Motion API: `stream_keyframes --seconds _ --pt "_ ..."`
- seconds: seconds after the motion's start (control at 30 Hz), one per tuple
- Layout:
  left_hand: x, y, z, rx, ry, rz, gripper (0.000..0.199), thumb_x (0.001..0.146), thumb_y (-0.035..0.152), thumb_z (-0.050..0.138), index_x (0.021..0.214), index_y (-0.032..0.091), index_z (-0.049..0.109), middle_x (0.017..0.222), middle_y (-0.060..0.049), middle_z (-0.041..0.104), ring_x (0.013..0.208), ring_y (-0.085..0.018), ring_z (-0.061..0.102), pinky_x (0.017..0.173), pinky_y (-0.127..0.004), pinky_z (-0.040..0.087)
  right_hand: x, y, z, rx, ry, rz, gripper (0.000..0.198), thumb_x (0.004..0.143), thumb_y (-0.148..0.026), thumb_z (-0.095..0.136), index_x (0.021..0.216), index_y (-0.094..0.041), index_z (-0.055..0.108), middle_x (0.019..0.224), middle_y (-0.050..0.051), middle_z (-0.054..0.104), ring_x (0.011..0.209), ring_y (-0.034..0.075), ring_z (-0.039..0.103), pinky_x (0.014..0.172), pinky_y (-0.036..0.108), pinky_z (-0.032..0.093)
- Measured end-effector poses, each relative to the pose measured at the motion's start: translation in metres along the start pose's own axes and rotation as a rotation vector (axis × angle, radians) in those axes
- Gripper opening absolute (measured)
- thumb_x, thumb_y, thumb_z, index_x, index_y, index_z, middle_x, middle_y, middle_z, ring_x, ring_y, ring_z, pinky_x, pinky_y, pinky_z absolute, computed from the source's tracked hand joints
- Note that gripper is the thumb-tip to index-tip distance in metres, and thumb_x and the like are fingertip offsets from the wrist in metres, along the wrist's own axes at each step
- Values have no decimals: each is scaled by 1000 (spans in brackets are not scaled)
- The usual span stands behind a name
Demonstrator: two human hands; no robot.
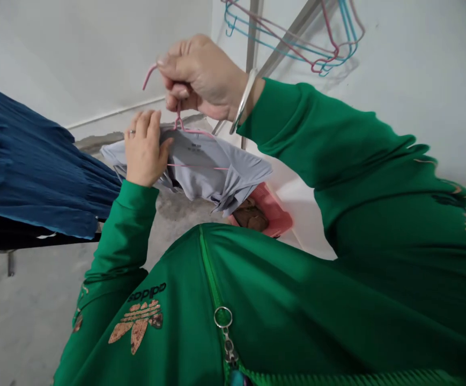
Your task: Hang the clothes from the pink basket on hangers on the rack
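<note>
My right hand (200, 78), with a silver bangle at the wrist, is closed around the hook of a pink clothes hanger (178, 119). The hook's curved tip sticks out left of my fingers. A light grey shirt (204, 155) hangs on this hanger, its neck opening towards me and the pink lower bar showing across it. My left hand (146, 147), wearing a ring, grips the shirt at its left shoulder near the collar. Its thumb lies on the near side, and the fingertips reach the shirt's upper edge.
Blue clothing (35, 166) hangs at the left above black fabric (23, 233). Several pink and blue hangers (289, 45) hang by a metal bar at upper right, against the white wall. Below the shirt, a pink basket (283, 214) holding something brown stands on the grey floor.
</note>
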State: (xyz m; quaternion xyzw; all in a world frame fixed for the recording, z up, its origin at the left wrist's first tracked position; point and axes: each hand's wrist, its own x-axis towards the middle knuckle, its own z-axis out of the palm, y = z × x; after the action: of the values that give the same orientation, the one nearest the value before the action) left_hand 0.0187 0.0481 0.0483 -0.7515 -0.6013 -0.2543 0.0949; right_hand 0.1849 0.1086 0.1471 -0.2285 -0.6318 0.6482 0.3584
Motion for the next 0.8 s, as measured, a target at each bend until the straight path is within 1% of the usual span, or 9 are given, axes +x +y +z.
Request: stream_keyframes --seconds 0.1,0.17,0.23,0.33,0.43,0.53,0.63,0.7,0.8 --pt "10 -19 12 -9 -127 11 33 93 35 45 120 19 55 119 -10 63 116 -26 56 96 -40 46 3 5 5 -46 -56 9 34 97 -6 41 64 -9 46 38 -10 40 40 2 44 52 16 48" --pt "9 -29 21 -30 -125 3 29 95 34 40 113 20 59 110 -8 67 108 -23 61 90 -36 48 3 6 -2 -104 -127 -15 29 99 -11 40 73 -7 51 46 -6 50 53 6 58 57 17 50" --pt "5 -38 24 -28 -97 -12 31 96 34 38 111 18 60 109 -8 67 105 -22 62 88 -36 48 -3 7 -21 -243 -184 -100 18 98 -18 44 99 -4 55 81 3 67 82 9 65 72 20 53" --pt "2 -51 17 -26 -52 -84 31 97 33 38 109 15 61 103 -6 68 98 -19 62 87 -35 48 -28 22 -64 -695 -259 -172 51 91 -26 56 134 -4 40 135 13 53 120 14 54 103 31 45" --pt "4 -64 4 0 -26 -172 26 96 29 43 108 13 60 96 -3 67 90 -16 60 86 -35 49 -63 57 -107 -1041 -340 -130 49 87 -38 60 128 -11 51 129 12 58 122 24 54 107 45 42" --pt "3 -73 -7 35 -17 -188 23 93 21 46 109 11 59 98 -4 67 92 -16 60 87 -36 50 -88 90 -134 -1163 -185 -255 41 91 -41 49 121 -14 57 122 15 62 116 27 57 101 47 46" --pt "2 -72 -15 45 10 -173 27 88 12 46 111 12 60 108 -8 68 101 -19 61 91 -35 50 -95 99 -136 -1133 -68 -330 41 91 -49 46 103 -15 65 104 16 68 103 28 62 94 48 50" --pt "5 -69 -17 25 -11 -144 31 85 11 46 113 12 60 111 -10 67 105 -21 61 92 -35 50 -95 92 -127 -1020 -107 -242 43 87 -56 49 89 -17 67 88 13 69 87 26 65 84 43 53" --pt "11 -71 -21 -6 -28 -102 31 87 12 43 113 12 60 108 -11 68 102 -21 63 90 -34 50 -100 75 -109 -671 -229 106 41 84 -57 55 87 -18 67 81 9 69 76 22 65 72 35 55"
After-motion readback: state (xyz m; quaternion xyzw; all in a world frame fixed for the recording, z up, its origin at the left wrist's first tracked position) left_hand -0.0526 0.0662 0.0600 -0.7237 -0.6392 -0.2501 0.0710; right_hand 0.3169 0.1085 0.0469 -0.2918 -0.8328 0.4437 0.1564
